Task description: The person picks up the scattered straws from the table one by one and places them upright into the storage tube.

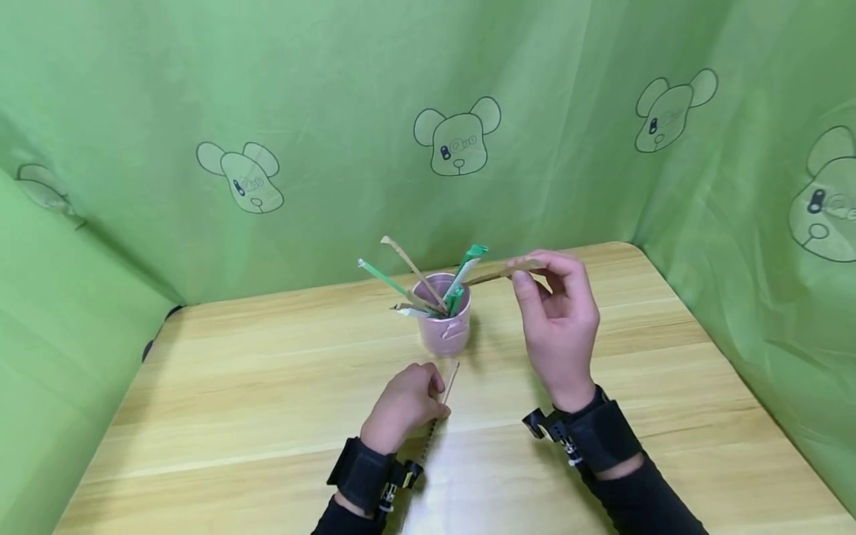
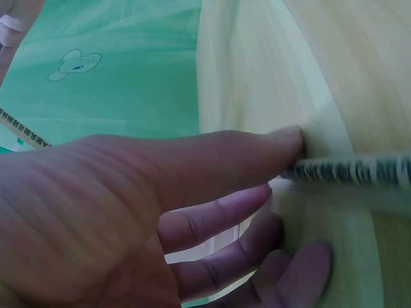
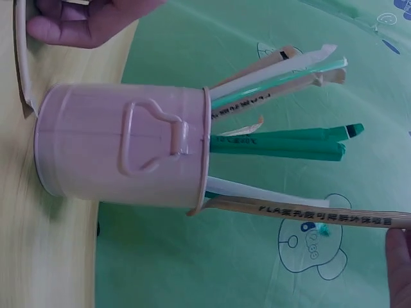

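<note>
My right hand (image 1: 562, 319) pinches the upper end of a brown paper-wrapped straw (image 3: 321, 214) with thumb and fingertips. That straw slants down to the rim of a small pink bucket (image 1: 446, 339), its lower end just inside or at the rim. Several wrapped straws, brown, white and green (image 3: 282, 147), stand in the bucket and fan outward. In front of the bucket, low over the table, my left hand (image 1: 406, 405) holds another printed paper-wrapped straw (image 2: 359, 171) between thumb and fingers. Part of this straw is hidden behind the hand.
The wooden table (image 1: 267, 386) has rounded far corners. Green cloth (image 1: 348, 148) printed with bear heads hangs behind it and along both sides. Each wrist wears a black strap (image 1: 602, 435) with a small camera mount.
</note>
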`<state>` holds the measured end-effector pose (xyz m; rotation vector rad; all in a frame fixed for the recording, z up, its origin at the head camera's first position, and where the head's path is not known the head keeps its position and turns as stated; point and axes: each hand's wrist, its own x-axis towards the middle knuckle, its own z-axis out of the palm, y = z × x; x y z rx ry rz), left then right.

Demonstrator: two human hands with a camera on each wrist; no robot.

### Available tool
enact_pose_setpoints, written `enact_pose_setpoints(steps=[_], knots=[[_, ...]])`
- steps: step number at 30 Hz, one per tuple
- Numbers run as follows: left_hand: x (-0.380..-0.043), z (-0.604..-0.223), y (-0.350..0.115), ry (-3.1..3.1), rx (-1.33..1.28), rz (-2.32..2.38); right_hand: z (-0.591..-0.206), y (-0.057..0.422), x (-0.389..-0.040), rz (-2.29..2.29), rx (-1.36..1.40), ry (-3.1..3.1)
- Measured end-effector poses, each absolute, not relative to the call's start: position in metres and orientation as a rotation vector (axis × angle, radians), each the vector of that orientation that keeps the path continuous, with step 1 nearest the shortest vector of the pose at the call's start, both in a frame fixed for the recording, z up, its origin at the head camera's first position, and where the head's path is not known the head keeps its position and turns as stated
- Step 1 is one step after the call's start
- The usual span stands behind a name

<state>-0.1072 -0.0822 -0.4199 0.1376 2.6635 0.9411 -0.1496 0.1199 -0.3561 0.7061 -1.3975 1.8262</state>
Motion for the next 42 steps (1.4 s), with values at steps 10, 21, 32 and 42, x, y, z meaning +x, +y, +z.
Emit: enact_pose_setpoints(steps=[10,21,32,42], knots=[[-0.106,-0.417,-0.084,2.641,0.154,0.994,-0.359,0.113,-0.148,1.792,0.773,-1.301],[-0.106,-0.418,-0.083,2.653,0.130,0.953,-0.371,0.114,-0.150,1.742,0.788,-1.582],[-0.108,-0.416,-0.082,2.665,0.070,0.927,-0.386,0.108,-0.158,1.662,0.720,-1.893],[-0.108,-0.417,-0.086,2.651,0.114,1.013,-0.394,0.115,-0.160,1.594,0.650,-2.226]])
